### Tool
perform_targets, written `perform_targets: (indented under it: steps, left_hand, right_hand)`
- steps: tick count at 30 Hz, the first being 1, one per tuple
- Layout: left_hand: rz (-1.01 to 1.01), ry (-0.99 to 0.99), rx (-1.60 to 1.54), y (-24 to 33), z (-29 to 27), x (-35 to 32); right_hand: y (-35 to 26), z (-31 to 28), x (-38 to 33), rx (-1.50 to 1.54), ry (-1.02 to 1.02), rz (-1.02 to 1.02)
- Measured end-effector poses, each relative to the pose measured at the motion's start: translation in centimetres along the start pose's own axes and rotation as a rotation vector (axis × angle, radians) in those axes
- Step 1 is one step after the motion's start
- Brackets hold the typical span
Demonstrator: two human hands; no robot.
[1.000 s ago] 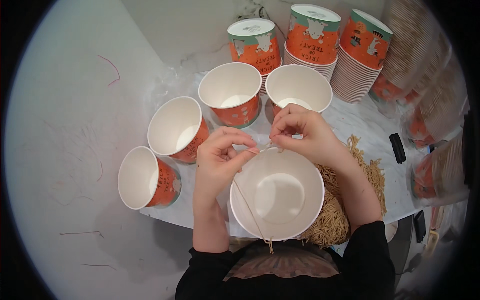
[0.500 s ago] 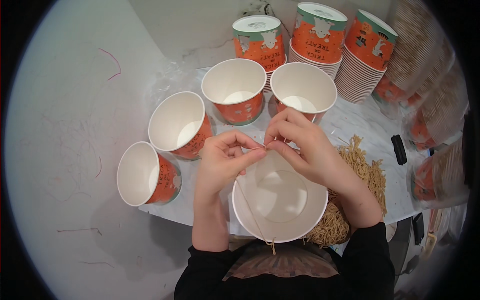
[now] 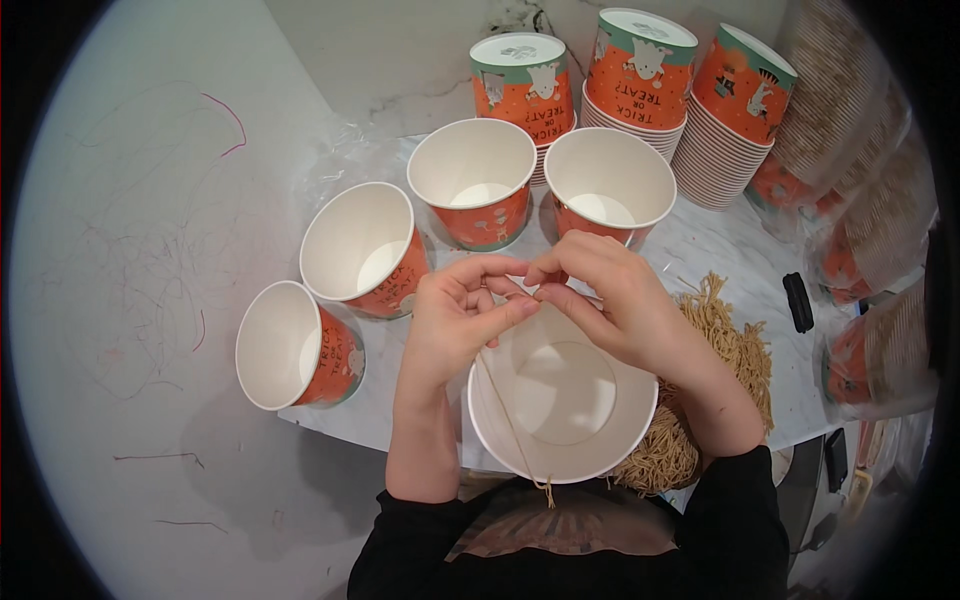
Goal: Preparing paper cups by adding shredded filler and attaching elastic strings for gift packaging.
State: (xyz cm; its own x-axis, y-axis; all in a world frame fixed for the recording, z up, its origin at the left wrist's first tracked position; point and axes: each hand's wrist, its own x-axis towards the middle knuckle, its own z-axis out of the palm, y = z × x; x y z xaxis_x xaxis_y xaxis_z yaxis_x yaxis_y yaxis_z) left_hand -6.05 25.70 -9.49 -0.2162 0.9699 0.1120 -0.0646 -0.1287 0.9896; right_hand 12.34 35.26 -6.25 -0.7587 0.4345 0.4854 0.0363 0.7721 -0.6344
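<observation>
Both hands meet over the far rim of a large white paper cup with an orange printed outside [image 3: 562, 400], which stands at the near edge of the pale marbled surface [image 3: 700, 250], right in front of the person. The left hand [image 3: 455, 320] and the right hand [image 3: 615, 305] each pinch a thin tan length of twine [image 3: 510, 420] between thumb and forefinger; the grip on both sides is narrow, fingertips nearly touching each other. The twine runs from the fingers down across the cup's inside to its near rim, where a frayed end hangs over.

To do this well, I judge the twine should be kept taut between the two pinches, with the cup steadied by the heels of the hands so it does not tip toward the body, and the knotting done close to the rim where the fingers can see their work.

A heap of loose tan twine [image 3: 735, 350] lies beside the cup on the right. Four more open cups stand in an arc beyond, and upturned stacks of orange cups [image 3: 640, 75] sit at the back.

Compared with half a second ago, the fingertips have drawn closer together over the rim, and the cup sits much where it did
</observation>
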Motion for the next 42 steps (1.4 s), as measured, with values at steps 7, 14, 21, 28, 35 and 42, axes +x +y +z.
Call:
perform_targets:
  steps: [7,14,21,28,35,42]
  left_hand:
    - [-0.024,-0.061,0.038,0.1,-0.3,-0.1]
    - [0.047,-0.028,0.017,0.0,-0.9,0.1]
    - [0.167,0.074,0.134,-0.5,-0.3,0.2]
    - [0.059,0.014,0.126,-0.6,-0.8,0.0]
    - [0.047,0.001,0.026,-0.4,0.1,-0.1]
    - [0.108,-0.061,0.049,-1.4,-0.3,0.0]
  right_hand:
    - [0.0,0.1,0.1,0.007,0.073,-0.031]
    - [0.1,0.1,0.0,0.021,0.039,-0.01]
    - [0.1,-0.1,0.0,0.023,0.003,0.002]
    - [0.2,0.1,0.0,0.019,0.011,-0.02]
    - [-0.6,-0.2,-0.2,-0.009,-0.059,-0.022]
    - [-0.8,0.1,-0.1,-0.041,0.004,-0.094]
